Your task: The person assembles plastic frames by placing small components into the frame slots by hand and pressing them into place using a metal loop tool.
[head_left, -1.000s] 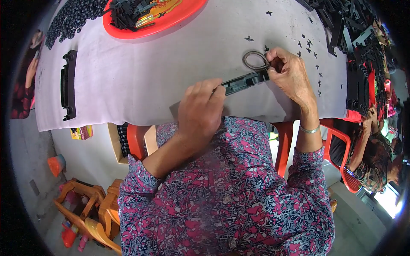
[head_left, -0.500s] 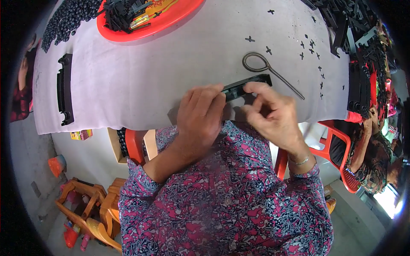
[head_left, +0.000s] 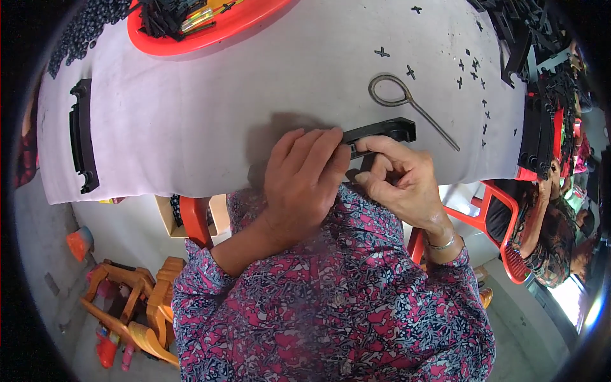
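Note:
Close to my body, above the table's near edge, my left hand (head_left: 307,178) grips a long black plastic piece (head_left: 398,130) with a channel-like shape. Its left end is hidden under my fingers. My right hand (head_left: 410,184) has its index fingertip against the piece's near side. The thumb stands apart from that finger and the other fingers are curled in, so whatever they may hold is hidden. Just beyond lies a metal rod with a ring-shaped end (head_left: 415,105). Several small black cross-shaped pieces (head_left: 410,72) are scattered farther right.
A red tray (head_left: 184,48) of black parts stands at the far left, beside a pile of small black pieces (head_left: 89,28). One notched black strip (head_left: 84,135) lies at the left. Black parts (head_left: 538,137) are heaped along the right, near another person's arm (head_left: 541,207) and a red chair (head_left: 503,210).
The held black piece has shifted slightly right and its visible end is turned differently. My right index finger has moved left along it, closer to my left hand. The view has shifted a little.

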The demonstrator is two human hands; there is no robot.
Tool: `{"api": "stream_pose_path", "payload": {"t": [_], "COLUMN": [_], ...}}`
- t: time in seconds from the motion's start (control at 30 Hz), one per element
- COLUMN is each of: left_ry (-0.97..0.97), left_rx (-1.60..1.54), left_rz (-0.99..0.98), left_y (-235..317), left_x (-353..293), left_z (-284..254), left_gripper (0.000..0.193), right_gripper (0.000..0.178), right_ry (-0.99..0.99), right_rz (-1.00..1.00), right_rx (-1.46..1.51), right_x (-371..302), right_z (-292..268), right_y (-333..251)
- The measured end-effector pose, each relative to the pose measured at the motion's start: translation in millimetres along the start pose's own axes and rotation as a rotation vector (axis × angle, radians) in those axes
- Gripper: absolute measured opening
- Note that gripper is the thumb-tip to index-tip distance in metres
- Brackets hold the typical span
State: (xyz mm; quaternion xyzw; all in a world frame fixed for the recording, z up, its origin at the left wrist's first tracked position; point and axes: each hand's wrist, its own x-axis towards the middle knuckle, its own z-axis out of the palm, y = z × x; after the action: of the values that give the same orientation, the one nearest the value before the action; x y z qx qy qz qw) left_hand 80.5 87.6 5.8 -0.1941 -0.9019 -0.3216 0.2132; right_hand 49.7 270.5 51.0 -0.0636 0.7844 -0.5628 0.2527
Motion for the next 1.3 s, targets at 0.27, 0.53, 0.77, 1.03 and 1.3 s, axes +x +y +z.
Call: {"api": "stream_pose_path", "payload": {"t": [0.27,0.53,0.77,1.03,1.3], "left_ry": [-0.011,0.088,0.112,0.136,0.136], "left_rx": [0.031,-0.008,0.045,0.084,0.070], "left_rz": [0.006,0.036,0.075,0.098,0.120], "left_y": [-2,-4,-4,-6,-11], "left_x": [6,5,1,0,-3], "left_z": [2,3,10,15,15], "left_gripper": [0.025,0.025,0.021,0.024,0.024], "right_gripper": [0.020,0.034,0.034,0.014,0.025], "right_ry": [0.448,0.232,0.094,0.250,0.426], "right_rz": [-0.225,-0.233,-0.200,-0.333,-0.835], "right_rx": [-0.386,-0.696,-0.725,-0.295,0.271], "right_x": [31,69,74,62,31], "right_z": [-39,-60,-62,-66,-58], "right_y": [-17,-10,-15,-4,-52]}}
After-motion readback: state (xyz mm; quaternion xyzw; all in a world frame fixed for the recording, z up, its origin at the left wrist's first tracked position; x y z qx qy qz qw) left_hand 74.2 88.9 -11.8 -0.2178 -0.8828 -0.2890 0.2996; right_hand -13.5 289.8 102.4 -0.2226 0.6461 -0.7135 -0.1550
